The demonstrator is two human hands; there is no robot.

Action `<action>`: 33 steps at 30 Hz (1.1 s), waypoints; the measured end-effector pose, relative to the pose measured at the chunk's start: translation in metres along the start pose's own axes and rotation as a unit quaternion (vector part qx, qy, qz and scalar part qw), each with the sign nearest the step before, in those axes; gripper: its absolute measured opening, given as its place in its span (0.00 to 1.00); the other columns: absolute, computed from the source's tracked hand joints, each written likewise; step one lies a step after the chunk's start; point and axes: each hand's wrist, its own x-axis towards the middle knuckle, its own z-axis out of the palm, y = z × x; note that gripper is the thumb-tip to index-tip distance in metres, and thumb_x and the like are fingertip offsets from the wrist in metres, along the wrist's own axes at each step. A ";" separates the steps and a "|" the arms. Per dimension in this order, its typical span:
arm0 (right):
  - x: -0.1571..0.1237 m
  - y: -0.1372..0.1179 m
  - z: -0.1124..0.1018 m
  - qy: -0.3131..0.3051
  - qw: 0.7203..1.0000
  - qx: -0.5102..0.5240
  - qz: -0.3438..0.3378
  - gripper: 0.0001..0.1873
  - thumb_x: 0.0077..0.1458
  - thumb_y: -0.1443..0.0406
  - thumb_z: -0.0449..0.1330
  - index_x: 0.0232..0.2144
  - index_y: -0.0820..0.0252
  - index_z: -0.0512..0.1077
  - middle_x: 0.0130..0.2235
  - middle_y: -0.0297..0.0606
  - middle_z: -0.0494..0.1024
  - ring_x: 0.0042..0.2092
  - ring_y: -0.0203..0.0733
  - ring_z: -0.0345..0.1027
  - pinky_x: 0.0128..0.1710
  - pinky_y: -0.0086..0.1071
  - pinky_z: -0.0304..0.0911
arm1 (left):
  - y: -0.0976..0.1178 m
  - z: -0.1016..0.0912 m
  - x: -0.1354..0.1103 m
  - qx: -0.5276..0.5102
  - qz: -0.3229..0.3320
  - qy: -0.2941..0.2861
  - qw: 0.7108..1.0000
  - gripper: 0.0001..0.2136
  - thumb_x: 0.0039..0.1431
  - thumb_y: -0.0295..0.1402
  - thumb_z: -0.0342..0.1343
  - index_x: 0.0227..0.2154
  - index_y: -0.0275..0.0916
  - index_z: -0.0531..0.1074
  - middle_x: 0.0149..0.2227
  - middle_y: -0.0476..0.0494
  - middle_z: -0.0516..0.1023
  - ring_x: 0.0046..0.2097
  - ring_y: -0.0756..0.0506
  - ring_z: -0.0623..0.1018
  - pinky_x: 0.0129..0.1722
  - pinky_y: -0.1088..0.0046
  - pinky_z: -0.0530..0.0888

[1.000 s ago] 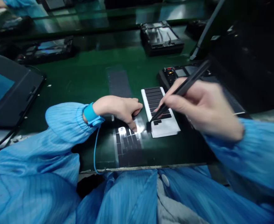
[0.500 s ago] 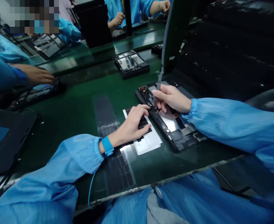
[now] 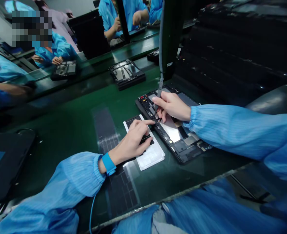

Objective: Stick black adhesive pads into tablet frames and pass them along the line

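Observation:
An opened tablet-like device (image 3: 169,131) lies on the bench with its inner boards and silvery plates showing. My right hand (image 3: 174,105) is closed round a slim grey pen-like tool (image 3: 160,87), its tip down near the device's left edge. A grey hose (image 3: 161,42) appears to run up from that tool. My left hand (image 3: 136,139) has thumb and index finger apart, the index tip at the same edge of the device. Beneath that hand is a white sheet (image 3: 152,157) carrying black strips (image 3: 131,121). Around my left wrist sits a blue strap (image 3: 108,163) with a cord.
Clear film with dark strips (image 3: 121,188) lies left of the sheet. Another opened device (image 3: 127,74) stands farther back. Dark stacked trays (image 3: 231,55) rise at the right. A dark device (image 3: 9,162) is at the left. Co-workers in blue sleeves (image 3: 58,45) sit beyond.
The camera view has shifted, so the bench items appear slightly lower and farther left. My left index finger looks straighter along the device's edge. The tool stays in my right hand.

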 end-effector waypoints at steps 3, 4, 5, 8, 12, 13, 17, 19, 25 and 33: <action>-0.001 -0.001 0.000 0.008 1.000 -0.022 -0.001 0.11 0.61 0.65 0.48 0.26 0.58 0.54 0.14 0.28 0.67 0.13 0.36 0.63 0.11 0.25 0.54 | 0.001 0.000 0.001 0.006 0.015 -0.013 1.000 0.08 0.58 0.24 0.47 0.27 0.40 0.53 0.47 0.38 0.71 0.45 0.45 0.66 0.44 0.65 0.65; -0.002 -0.002 0.001 0.010 1.000 -0.027 -0.004 0.10 0.61 0.65 0.48 0.26 0.58 0.54 0.14 0.28 0.67 0.13 0.36 0.63 0.11 0.25 0.54 | 0.002 0.000 0.001 0.012 0.023 -0.017 1.000 0.09 0.58 0.23 0.46 0.27 0.40 0.53 0.45 0.38 0.72 0.45 0.45 0.67 0.44 0.65 0.65; -0.003 -0.002 0.001 0.012 0.999 -0.029 -0.010 0.10 0.61 0.65 0.48 0.27 0.58 0.55 0.14 0.27 0.67 0.13 0.36 0.63 0.11 0.25 0.54 | 0.002 0.000 0.001 0.021 0.031 -0.019 0.999 0.09 0.58 0.23 0.46 0.27 0.39 0.53 0.43 0.39 0.73 0.45 0.45 0.67 0.44 0.64 0.65; -0.004 -0.002 0.002 0.016 0.999 -0.019 -0.025 0.08 0.60 0.65 0.50 0.28 0.58 0.56 0.13 0.25 0.66 0.12 0.34 0.61 0.10 0.23 0.53 | 0.005 0.002 0.000 0.066 0.034 -0.022 0.997 0.07 0.58 0.22 0.45 0.29 0.39 0.55 0.45 0.38 0.72 0.44 0.44 0.66 0.44 0.63 0.66; -0.005 -0.002 0.002 0.016 1.000 0.004 -0.023 0.07 0.60 0.65 0.50 0.29 0.58 0.56 0.14 0.25 0.66 0.12 0.32 0.61 0.09 0.23 0.54 | 0.006 0.003 0.001 0.099 0.010 -0.024 0.995 0.05 0.57 0.22 0.45 0.33 0.37 0.57 0.56 0.34 0.63 0.49 0.42 0.63 0.48 0.59 0.66; -0.004 -0.002 0.002 0.015 1.000 0.006 -0.022 0.07 0.60 0.65 0.49 0.30 0.58 0.56 0.14 0.25 0.67 0.12 0.33 0.61 0.09 0.23 0.54 | 0.006 0.003 0.002 0.100 0.009 -0.027 0.995 0.05 0.56 0.22 0.45 0.34 0.37 0.57 0.56 0.33 0.63 0.50 0.42 0.63 0.48 0.59 0.67; -0.003 0.000 0.002 0.012 1.000 0.018 -0.018 0.08 0.61 0.65 0.48 0.29 0.58 0.54 0.15 0.26 0.68 0.12 0.34 0.62 0.09 0.23 0.54 | 0.010 0.004 0.006 0.111 0.035 -0.028 0.993 0.06 0.53 0.19 0.43 0.29 0.37 0.57 0.49 0.30 0.69 0.45 0.42 0.66 0.45 0.61 0.69; -0.002 0.001 0.001 0.011 1.000 0.025 -0.013 0.08 0.61 0.65 0.47 0.29 0.58 0.53 0.15 0.27 0.68 0.12 0.34 0.62 0.09 0.23 0.53 | 0.013 0.004 0.006 0.107 0.055 -0.029 0.992 0.08 0.51 0.17 0.42 0.27 0.38 0.56 0.42 0.32 0.72 0.43 0.42 0.67 0.43 0.62 0.71; 0.000 0.003 0.001 0.006 0.999 0.042 -0.004 0.08 0.62 0.65 0.46 0.29 0.59 0.53 0.14 0.27 0.67 0.12 0.35 0.62 0.08 0.23 0.53 | 0.017 0.006 0.000 0.069 0.020 0.011 0.997 0.06 0.54 0.21 0.44 0.30 0.39 0.55 0.50 0.33 0.69 0.50 0.42 0.68 0.46 0.60 0.72; 0.001 0.004 0.004 0.002 0.997 0.083 0.012 0.08 0.61 0.64 0.49 0.30 0.58 0.54 0.14 0.27 0.67 0.12 0.35 0.62 0.09 0.24 0.57 | 0.031 0.024 -0.004 0.021 -0.098 0.030 0.995 0.07 0.53 0.22 0.46 0.33 0.39 0.55 0.55 0.29 0.62 0.63 0.39 0.55 0.58 0.55 0.63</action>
